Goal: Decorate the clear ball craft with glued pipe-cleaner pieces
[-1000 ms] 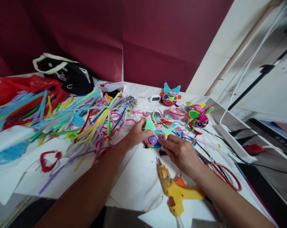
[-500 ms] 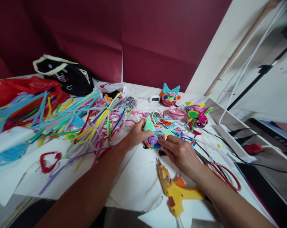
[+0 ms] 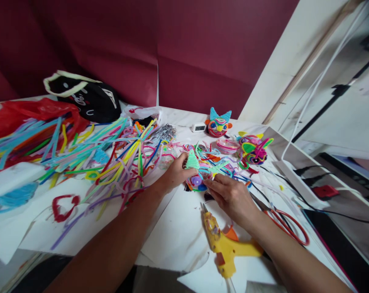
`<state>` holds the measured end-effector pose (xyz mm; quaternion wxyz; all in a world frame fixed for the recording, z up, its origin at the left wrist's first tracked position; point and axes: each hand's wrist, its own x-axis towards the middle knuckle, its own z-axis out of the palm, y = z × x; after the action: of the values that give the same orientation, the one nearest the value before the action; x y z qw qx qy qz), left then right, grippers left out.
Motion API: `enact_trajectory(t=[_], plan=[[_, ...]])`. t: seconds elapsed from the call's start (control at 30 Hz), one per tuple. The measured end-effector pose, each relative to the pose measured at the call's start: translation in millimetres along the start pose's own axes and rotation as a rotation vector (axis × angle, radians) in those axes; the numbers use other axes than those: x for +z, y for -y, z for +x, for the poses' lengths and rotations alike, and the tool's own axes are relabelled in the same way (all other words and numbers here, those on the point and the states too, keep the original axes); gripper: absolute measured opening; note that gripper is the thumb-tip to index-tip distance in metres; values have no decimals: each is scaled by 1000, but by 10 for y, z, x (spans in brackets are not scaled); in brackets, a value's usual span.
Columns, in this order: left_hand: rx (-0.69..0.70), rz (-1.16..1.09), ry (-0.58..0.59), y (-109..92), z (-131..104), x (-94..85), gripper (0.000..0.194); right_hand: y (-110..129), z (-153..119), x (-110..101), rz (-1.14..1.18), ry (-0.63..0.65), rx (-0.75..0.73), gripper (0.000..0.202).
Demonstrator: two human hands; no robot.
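My left hand grips the left side of a colourful pipe-cleaner figure, thumb in front, fingers behind it. The figure has a light green pointed ear and a purple round eye. My right hand is closed with its fingertips against the figure's right side; whether a small piece sits between them is hidden. Just below my right hand lies a yellow hot glue gun, its nozzle toward the figure. Red-handled scissors lie partly behind my right wrist.
Piles of pipe cleaners spread over the left side. At the back stand a black bag, a small digital clock and a finished-looking blue-eared figure. A pink figure sits right, near a power strip with cables.
Both hands stay at the figure in nearly the same pose. Only a very slight shift of the whole view shows.
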<state>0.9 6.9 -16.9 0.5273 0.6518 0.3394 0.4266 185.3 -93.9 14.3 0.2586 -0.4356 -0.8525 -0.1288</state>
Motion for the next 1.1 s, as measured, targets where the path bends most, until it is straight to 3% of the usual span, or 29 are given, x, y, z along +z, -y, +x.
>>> enact_trajectory(t=[0.33, 0.7, 1.1], plan=[[4, -4, -2, 7, -4, 13, 27, 2, -12, 0, -7, 7, 3, 22], [-23, -14, 5, -41, -18, 10, 38, 22, -12, -13, -3, 18, 3, 22], [-41, -61, 24, -110, -48, 17, 28, 18, -10, -17, -19, 20, 1, 24]])
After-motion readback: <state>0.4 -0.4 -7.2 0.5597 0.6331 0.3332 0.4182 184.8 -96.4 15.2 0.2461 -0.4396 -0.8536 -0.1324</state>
